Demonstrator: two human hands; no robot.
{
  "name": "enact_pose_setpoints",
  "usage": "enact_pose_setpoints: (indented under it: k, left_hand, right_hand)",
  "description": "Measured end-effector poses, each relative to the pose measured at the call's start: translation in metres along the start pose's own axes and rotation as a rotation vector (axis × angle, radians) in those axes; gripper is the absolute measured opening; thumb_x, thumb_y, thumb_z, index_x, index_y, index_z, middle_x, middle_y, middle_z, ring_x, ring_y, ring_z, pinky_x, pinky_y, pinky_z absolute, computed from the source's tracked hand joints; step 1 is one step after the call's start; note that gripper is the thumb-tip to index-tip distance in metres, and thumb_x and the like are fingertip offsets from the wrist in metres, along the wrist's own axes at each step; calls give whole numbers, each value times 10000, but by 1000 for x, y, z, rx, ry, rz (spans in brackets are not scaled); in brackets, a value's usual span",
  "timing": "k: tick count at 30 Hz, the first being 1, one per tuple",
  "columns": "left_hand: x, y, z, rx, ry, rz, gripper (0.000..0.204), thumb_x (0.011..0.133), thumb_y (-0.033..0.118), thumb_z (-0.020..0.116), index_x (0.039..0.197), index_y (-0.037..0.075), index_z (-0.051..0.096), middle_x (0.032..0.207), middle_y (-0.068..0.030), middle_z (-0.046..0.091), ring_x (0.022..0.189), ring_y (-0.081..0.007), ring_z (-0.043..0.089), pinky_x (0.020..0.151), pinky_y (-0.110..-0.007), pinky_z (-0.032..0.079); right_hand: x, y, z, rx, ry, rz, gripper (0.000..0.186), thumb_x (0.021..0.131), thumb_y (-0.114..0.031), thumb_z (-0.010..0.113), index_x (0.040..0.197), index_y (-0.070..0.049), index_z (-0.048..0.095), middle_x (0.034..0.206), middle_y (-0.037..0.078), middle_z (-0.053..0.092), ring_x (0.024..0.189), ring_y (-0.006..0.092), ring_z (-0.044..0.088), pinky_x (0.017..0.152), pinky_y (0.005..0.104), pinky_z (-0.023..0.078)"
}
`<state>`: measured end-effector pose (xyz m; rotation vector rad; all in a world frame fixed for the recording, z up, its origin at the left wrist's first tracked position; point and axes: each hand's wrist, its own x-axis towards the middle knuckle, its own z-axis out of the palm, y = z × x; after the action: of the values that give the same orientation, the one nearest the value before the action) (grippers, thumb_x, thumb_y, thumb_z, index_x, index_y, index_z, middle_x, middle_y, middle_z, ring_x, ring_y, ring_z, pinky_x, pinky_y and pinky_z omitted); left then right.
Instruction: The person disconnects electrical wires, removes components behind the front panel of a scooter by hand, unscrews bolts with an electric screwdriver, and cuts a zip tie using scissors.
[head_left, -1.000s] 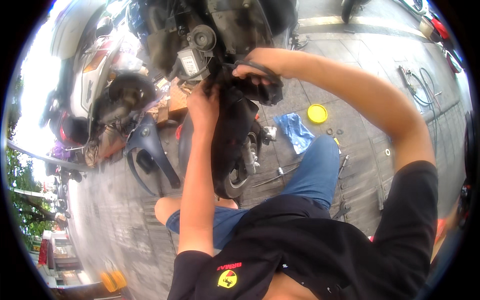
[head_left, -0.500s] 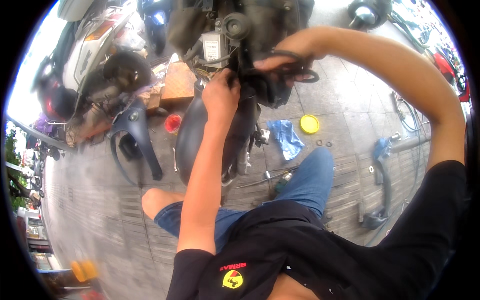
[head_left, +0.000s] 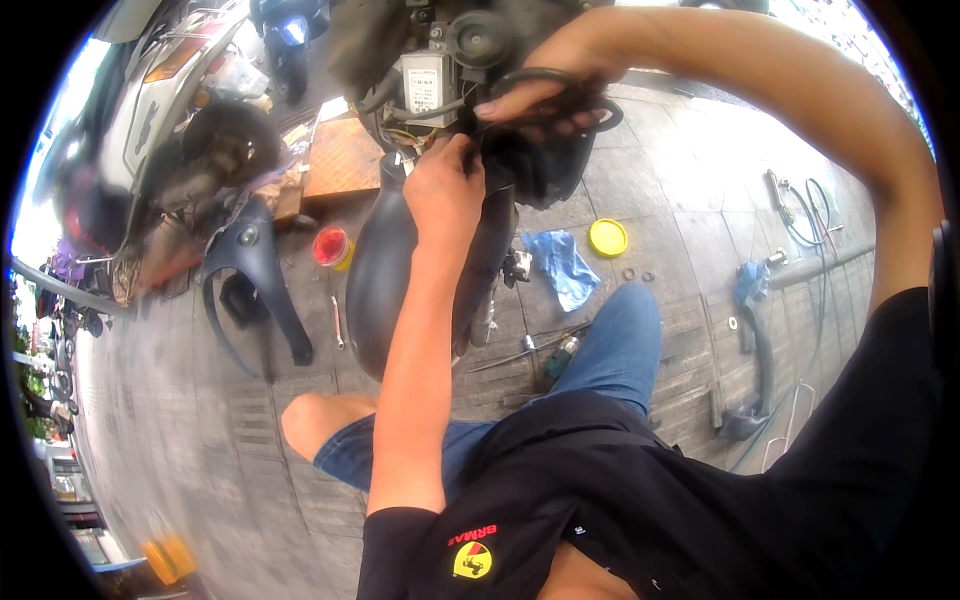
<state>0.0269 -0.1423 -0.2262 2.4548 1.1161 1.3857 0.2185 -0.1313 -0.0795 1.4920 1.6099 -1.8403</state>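
My left hand (head_left: 446,190) is closed in a pinch, fingertips at a bundle of thin wires (head_left: 404,138) above a dark fender (head_left: 385,265). What it pinches is hidden behind the fingers. Reaching round from the right, my right hand (head_left: 545,98) grips a black looped thing (head_left: 610,117); whether its loops are tool handles or bent cable I cannot tell. Its thumb points left, close above my left fingertips. Just over the hands are a silver box with a white label (head_left: 426,90) and a round black horn-like part (head_left: 476,40), on the opened front of a scooter.
A detached dark panel (head_left: 262,270), a red-filled tub (head_left: 331,246) and a wrench (head_left: 338,322) lie left of the fender. On the right are a blue cloth (head_left: 563,268), a yellow lid (head_left: 608,238) and hoses (head_left: 805,215). Another scooter (head_left: 170,110) stands at the far left.
The view has shifted a little. My right thumb has come nearer my left fingertips, and the black looped thing has moved left with the right hand. My left hand keeps its pinch by the wires.
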Motion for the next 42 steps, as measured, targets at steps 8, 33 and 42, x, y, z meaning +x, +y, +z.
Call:
enact_pose_setpoints:
  k: [8, 33, 42]
  left_hand:
    - [1, -2, 1, 23, -31, 27, 45, 799, 79, 628, 836, 58, 612, 816, -103, 612, 778, -340, 611, 653, -434, 484]
    - [3, 1, -5, -218, -34, -131, 123, 771, 12, 617, 891, -5, 639, 797, -178, 656, 736, -338, 645, 691, -383, 493]
    - [4, -2, -6, -294, -84, -167, 116, 768, 27, 609, 877, -12, 622, 804, -190, 655, 757, -378, 634, 693, -401, 488]
  right_hand:
    - [-22, -18, 27, -130, 326, 93, 744, 792, -739, 573, 894, -2, 574, 618, 31, 486, 503, 123, 497, 458, 240, 386]
    - [7, 18, 7, -26, 278, 4, 703, 754, -686, 670, 909, -9, 556, 642, 23, 479, 461, 85, 424, 411, 237, 332]
    - [8, 14, 16, 1, 268, 38, 652, 802, -647, 646, 930, -14, 555, 605, 2, 458, 462, 90, 416, 407, 233, 318]
